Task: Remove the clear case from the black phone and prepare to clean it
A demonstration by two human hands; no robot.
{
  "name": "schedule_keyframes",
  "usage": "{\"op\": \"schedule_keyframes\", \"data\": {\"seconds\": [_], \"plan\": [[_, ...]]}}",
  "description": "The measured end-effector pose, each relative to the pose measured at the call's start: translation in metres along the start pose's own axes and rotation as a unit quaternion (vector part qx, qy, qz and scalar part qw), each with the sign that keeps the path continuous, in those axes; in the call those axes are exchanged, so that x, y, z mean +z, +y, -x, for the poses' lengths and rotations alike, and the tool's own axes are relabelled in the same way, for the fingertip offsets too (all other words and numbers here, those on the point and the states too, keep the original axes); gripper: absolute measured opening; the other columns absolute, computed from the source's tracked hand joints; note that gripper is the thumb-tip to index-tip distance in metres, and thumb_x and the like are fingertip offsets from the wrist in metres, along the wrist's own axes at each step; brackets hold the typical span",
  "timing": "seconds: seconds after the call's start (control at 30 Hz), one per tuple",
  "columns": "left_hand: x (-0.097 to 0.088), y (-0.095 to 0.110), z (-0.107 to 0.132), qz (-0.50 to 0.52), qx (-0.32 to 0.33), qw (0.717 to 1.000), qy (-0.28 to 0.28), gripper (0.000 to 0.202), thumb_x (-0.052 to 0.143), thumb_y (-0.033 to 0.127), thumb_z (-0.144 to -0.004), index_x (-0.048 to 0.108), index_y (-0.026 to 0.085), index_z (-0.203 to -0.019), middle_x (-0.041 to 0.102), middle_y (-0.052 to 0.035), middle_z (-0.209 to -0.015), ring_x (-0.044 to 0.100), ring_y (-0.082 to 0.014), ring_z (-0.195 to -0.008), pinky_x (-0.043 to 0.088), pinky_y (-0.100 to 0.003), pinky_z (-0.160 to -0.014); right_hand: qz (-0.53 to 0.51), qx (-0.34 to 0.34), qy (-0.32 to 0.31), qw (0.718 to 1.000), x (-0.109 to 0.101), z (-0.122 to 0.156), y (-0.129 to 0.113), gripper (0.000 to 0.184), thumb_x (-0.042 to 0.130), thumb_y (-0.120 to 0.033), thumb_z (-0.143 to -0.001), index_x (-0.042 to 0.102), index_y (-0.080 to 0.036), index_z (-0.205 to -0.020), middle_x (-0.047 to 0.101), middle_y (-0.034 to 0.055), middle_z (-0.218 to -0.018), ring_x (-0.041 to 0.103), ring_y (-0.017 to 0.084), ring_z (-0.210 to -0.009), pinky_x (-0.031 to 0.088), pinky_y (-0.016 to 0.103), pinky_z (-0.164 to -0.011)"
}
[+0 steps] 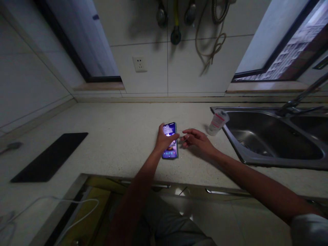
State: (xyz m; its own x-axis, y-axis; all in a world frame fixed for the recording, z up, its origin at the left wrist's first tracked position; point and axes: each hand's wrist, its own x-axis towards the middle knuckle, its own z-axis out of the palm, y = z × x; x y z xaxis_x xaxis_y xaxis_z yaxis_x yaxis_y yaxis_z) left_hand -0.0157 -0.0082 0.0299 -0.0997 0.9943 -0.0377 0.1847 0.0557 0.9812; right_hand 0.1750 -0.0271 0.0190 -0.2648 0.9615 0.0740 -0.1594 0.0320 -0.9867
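Observation:
A smartphone (170,140) lies flat on the speckled stone countertop (120,136), its screen lit purple and facing up. My left hand (164,139) covers the phone's upper middle, with fingers over its face and edge. My right hand (196,139) rests on the counter just right of the phone, fingers pointing toward it and slightly curled. It holds nothing and stands a small gap from the phone.
A stainless steel double sink (266,136) with a tall faucet (299,99) lies to the right, with a white and pink plastic bottle (217,123) on its rim. A black mat (48,157) lies on the left. A white cable (74,201) runs lower left. A wall socket (139,64) and hanging hoses (212,34) are ahead.

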Motion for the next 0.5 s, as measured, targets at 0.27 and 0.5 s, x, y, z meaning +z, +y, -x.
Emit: {"op": "schedule_keyframes", "data": {"seconds": [0.27, 0.5], "plan": [[-0.001, -0.009, -0.008, -0.076, 0.042, 0.996, 0.020, 0.102, 0.087, 0.033, -0.065, 0.036, 0.017, -0.152, 0.055, -0.0195, -0.143, 0.057, -0.0303, -0.128, 0.046, -0.043, -0.105, 0.038, -0.003, -0.001, 0.999, 0.000, 0.000, 0.000, 0.037, 0.077, -0.046, -0.084, 0.066, -0.021, -0.108, 0.077, 0.0057, -0.091, 0.072, 0.016, -0.068, 0.061, 0.036, -0.070], [-0.005, -0.007, -0.007, -0.292, 0.081, 0.952, 0.050, 0.103, 0.080, 0.038, -0.070, 0.028, 0.014, -0.156, 0.049, -0.0233, -0.147, 0.051, -0.0335, -0.136, 0.043, -0.042, -0.109, 0.242, -0.104, -0.007, 0.965, -0.013, -0.001, 0.000, 0.032, 0.060, -0.042, -0.095, 0.064, -0.021, -0.118, 0.077, 0.0083, -0.098, 0.074, 0.020, -0.079, 0.062, 0.040, -0.076]]}}
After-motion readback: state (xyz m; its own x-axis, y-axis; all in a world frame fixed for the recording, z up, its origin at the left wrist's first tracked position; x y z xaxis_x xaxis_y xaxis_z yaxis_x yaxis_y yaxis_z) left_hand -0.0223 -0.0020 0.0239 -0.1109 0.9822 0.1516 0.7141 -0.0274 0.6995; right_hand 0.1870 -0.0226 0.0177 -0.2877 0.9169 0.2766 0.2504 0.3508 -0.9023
